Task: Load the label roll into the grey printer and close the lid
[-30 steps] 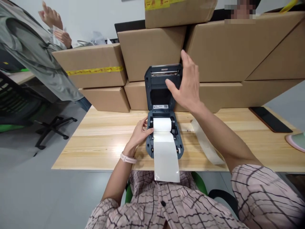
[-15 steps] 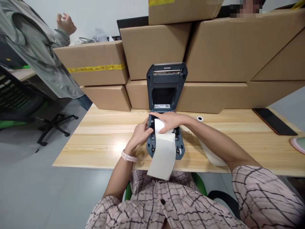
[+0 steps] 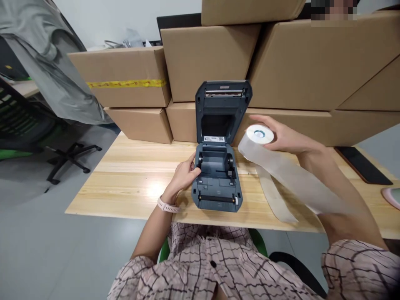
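A dark grey label printer (image 3: 215,181) stands on the wooden table with its lid (image 3: 218,110) raised and its roll bay bare. My left hand (image 3: 184,177) grips the printer's left side, thumb over the edge and the other fingers partly hidden. To the right of the printer, my right hand (image 3: 284,135) holds a white label roll (image 3: 260,134) up off the table. A long unwound strip (image 3: 290,177) trails from this roll toward my right forearm. Another pale strip (image 3: 271,193) lies on the table beneath it.
Cardboard boxes (image 3: 206,62) are stacked along the back of the wooden table (image 3: 125,179). A black phone-like slab (image 3: 362,164) lies at the right, near a pink-rimmed object (image 3: 390,196). A person in grey (image 3: 53,71) stands at the left by a black chair (image 3: 71,160).
My right hand has lifted the label roll out of the printer and moved it to the right, its strip trailing. My left hand has stayed on the printer's side.
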The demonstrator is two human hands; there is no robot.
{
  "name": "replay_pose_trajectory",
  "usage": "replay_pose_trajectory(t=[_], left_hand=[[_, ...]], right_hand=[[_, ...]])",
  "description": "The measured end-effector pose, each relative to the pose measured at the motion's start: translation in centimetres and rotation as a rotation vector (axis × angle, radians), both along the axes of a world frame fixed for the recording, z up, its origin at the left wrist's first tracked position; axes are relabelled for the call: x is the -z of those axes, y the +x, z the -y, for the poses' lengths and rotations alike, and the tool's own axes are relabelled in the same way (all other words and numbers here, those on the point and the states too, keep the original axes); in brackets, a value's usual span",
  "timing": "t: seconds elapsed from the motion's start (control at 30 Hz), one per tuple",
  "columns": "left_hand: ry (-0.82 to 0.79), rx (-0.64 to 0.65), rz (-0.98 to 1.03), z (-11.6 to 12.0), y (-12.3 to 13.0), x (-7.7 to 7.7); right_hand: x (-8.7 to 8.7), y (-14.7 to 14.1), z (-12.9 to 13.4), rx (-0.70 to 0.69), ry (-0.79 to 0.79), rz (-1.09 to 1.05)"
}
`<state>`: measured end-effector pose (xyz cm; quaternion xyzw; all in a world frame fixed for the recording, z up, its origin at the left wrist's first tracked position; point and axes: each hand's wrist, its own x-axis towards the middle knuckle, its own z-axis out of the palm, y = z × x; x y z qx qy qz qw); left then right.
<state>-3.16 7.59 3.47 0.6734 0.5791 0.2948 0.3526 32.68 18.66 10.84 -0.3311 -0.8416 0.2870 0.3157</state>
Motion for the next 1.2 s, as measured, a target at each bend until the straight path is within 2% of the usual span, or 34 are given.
replay_pose_trajectory(t=[0.13,0.27,0.37,0.47,0.6,0.73,0.9,0.97,1.03,1.13,1.2], left_hand=[[-0.013,0.0,0.033,-0.1,-0.1,0.4],[-0.019,0.001,0.047,-0.2,-0.2,0.6],[-0.027,-0.004,0.049,-0.1,-0.2,0.7],[-0.021,0.001,0.063,-0.1,-0.1,0.7],[-0.023,0.004,0.075,-0.1,0.0,0.6],[-0.014,-0.003,0.058,-0.1,0.0,0.4],[-0.013,0.0,0.072,0.0,0.1,0.3],[-0.006,-0.003,0.075,0.1,0.1,0.3],[-0.001,-0.006,0.075,0.1,0.1,0.3],[-0.001,0.0,0.068,0.2,0.1,0.3],[0.006,-0.001,0.058,0.2,0.1,0.2]], right_hand=[[4.0,0.0,-1.7,0.094,-0.145,0.019],[6.1,-1.0,-1.8,0.15,-0.298,0.041],[7.0,-1.6,-1.6,0.168,-0.405,0.034],[7.3,-0.9,-1.1,0.189,-0.531,-0.002],[7.4,3.0,0.4,0.18,-0.668,-0.167],[8.6,6.3,2.7,0.198,-0.75,-0.262],[9.9,4.1,5.3,0.183,-0.771,-0.143],[9.6,3.6,5.9,0.174,-0.753,-0.184],[8.6,3.9,6.5,0.15,-0.7,-0.278],[5.3,4.3,8.3,0.125,-0.507,-0.454],[2.4,2.9,10.0,0.095,-0.348,-0.437]])
